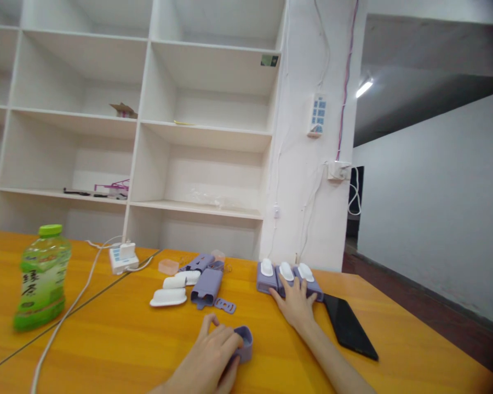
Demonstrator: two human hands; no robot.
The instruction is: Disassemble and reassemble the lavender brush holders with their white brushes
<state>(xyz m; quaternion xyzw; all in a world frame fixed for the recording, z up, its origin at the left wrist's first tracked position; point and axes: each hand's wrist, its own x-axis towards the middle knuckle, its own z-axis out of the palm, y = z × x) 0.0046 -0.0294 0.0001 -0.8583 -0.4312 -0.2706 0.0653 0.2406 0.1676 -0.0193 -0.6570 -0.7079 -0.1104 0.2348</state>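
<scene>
Near the table's front, my left hand is closed round a hollow purple plastic shell, its open end facing up. My right hand lies with fingers spread on a row of three purple cases. Each case has a white rounded piece on top, such as the leftmost white piece. Between the hands and the shelf are another open-ended purple shell, a small flat purple part with holes, and several loose white rounded covers.
A black tablet-like slab lies right of the cases. On the left are a green-capped bottle, a white power strip and its cable. Small clear containers sit behind the parts. White shelving rises behind the table.
</scene>
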